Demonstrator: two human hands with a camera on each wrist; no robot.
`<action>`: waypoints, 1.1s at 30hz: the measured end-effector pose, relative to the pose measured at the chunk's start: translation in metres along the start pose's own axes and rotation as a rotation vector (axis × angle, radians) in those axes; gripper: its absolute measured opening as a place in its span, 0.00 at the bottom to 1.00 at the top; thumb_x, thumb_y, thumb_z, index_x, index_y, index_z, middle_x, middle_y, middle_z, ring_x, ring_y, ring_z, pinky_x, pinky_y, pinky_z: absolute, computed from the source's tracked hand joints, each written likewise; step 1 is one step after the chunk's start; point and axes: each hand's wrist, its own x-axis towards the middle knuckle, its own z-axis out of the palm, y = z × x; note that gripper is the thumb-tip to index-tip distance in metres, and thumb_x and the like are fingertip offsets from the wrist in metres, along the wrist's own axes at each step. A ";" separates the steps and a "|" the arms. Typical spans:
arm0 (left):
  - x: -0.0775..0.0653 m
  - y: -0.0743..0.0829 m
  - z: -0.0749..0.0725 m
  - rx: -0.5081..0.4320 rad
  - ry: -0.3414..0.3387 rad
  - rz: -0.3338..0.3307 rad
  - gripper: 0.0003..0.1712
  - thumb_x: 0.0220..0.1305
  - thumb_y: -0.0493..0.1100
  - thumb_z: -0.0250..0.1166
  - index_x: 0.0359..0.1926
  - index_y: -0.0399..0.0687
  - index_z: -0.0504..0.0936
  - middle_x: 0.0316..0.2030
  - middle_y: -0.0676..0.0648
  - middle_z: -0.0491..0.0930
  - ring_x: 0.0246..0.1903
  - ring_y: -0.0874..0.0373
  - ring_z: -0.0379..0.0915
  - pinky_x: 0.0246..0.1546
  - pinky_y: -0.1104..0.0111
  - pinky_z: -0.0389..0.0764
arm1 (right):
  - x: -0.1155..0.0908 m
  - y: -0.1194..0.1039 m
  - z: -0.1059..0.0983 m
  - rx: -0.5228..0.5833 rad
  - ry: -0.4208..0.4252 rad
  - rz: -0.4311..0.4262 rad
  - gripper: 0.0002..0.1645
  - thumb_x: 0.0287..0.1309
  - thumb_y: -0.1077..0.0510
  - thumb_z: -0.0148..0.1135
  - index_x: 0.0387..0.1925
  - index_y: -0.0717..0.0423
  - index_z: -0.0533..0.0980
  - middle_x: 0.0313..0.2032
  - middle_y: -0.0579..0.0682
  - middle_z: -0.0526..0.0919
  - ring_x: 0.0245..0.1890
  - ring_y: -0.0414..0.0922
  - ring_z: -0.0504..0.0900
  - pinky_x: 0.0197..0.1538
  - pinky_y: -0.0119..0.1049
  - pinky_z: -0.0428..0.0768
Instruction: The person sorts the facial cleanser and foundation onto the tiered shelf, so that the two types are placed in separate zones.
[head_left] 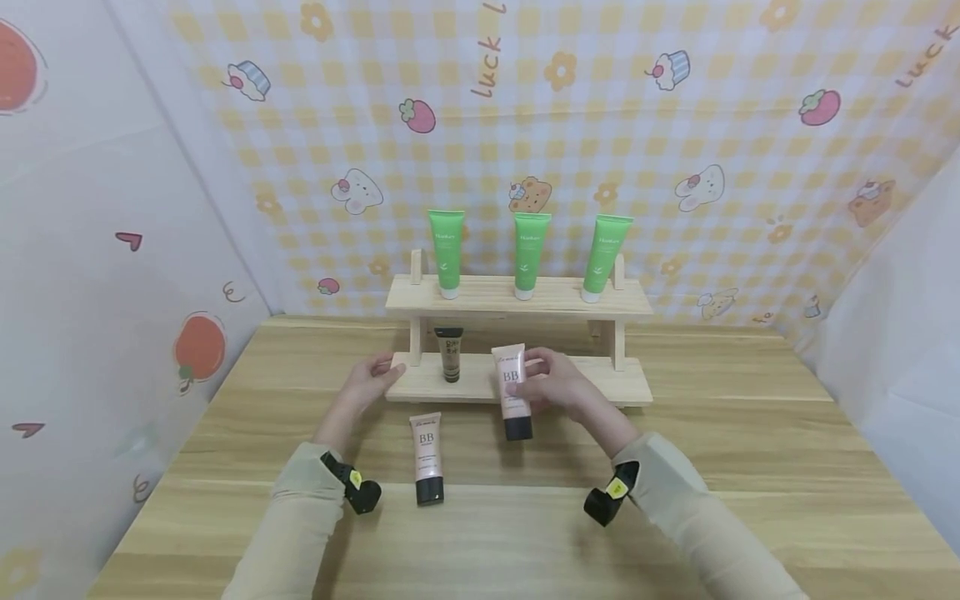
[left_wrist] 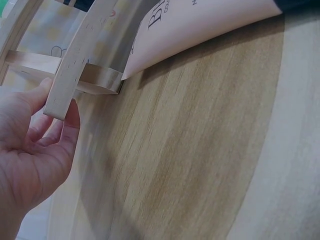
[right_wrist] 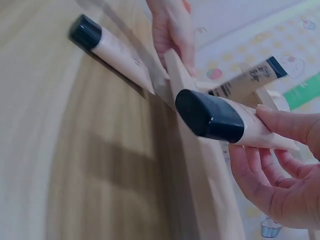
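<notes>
My right hand [head_left: 562, 385] holds a pink BB cream tube [head_left: 513, 375] in front of the lower board [head_left: 420, 385] of a two-tier wooden display rack, its black cap pointing down and toward me. In the right wrist view the thumb lies on one side of this tube and the fingers on the other. At the rack's left end, my left hand [left_wrist: 37, 145] grips the lower board, thumb above and fingers beneath. A small brownish tube [head_left: 450, 357] with a dark crimped end stands on that board. Another pink BB cream tube [head_left: 426, 454] lies on the table before the rack.
Three green tubes [head_left: 529, 254] stand on white caps along the rack's upper board [head_left: 480, 292]. Behind is a yellow-checked cloth backdrop [head_left: 480, 167]. White patterned cloth [head_left: 97, 250] hangs at the left side. The table [head_left: 750, 467] has a wood-grain top.
</notes>
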 end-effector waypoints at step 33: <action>-0.001 0.002 0.001 -0.016 0.008 -0.022 0.35 0.66 0.51 0.52 0.67 0.40 0.53 0.65 0.33 0.59 0.64 0.39 0.56 0.66 0.51 0.58 | 0.030 0.011 -0.019 -0.153 0.296 -0.416 0.31 0.48 0.61 0.66 0.54 0.59 0.65 0.49 0.60 0.76 0.49 0.55 0.77 0.56 0.46 0.75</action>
